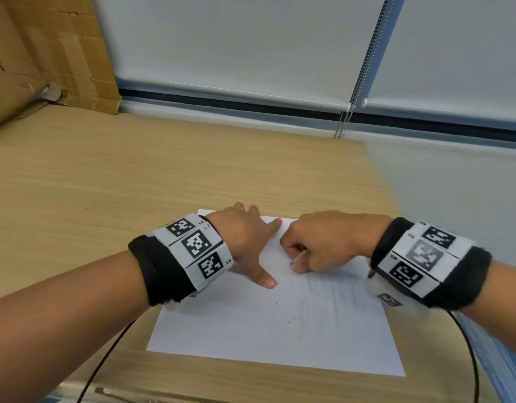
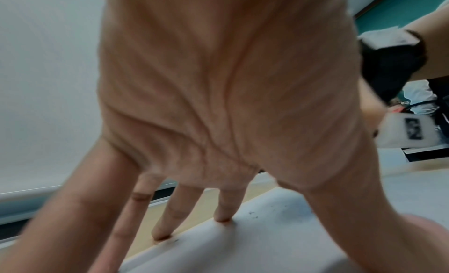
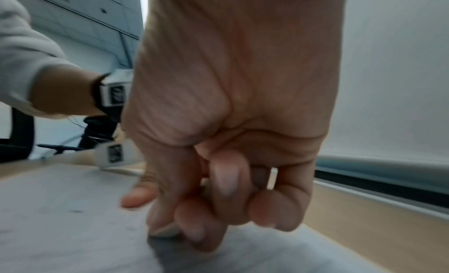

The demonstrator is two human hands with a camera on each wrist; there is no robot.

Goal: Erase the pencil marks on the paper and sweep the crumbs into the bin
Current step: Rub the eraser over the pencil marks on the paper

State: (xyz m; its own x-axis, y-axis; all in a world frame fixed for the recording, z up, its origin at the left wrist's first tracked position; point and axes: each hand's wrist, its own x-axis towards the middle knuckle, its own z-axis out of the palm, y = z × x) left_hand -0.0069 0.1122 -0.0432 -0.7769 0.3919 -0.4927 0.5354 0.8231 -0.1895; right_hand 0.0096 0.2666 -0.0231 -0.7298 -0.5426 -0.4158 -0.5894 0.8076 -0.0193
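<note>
A white sheet of paper (image 1: 251, 330) lies on the wooden table (image 1: 134, 184) in front of me. Faint grey pencil marks (image 1: 332, 303) cover its right half, and dark eraser crumbs (image 1: 288, 319) are scattered near its middle. My left hand (image 1: 251, 242) is spread flat on the sheet's far left corner, its fingers (image 2: 223, 210) and thumb straight and pressing the paper (image 2: 279, 229) down. My right hand (image 1: 303, 257) is curled into a fist round a pale eraser (image 3: 165, 232), whose end touches the paper (image 3: 60, 219) just right of the left hand. No bin is in view.
A large cardboard box (image 1: 47, 53) stands at the table's back left. Closed roller blinds with a bead chain (image 1: 347, 112) hang behind the table. The table's right edge (image 1: 381, 181) runs close to the paper. Black cables (image 1: 105, 359) trail from both wrists.
</note>
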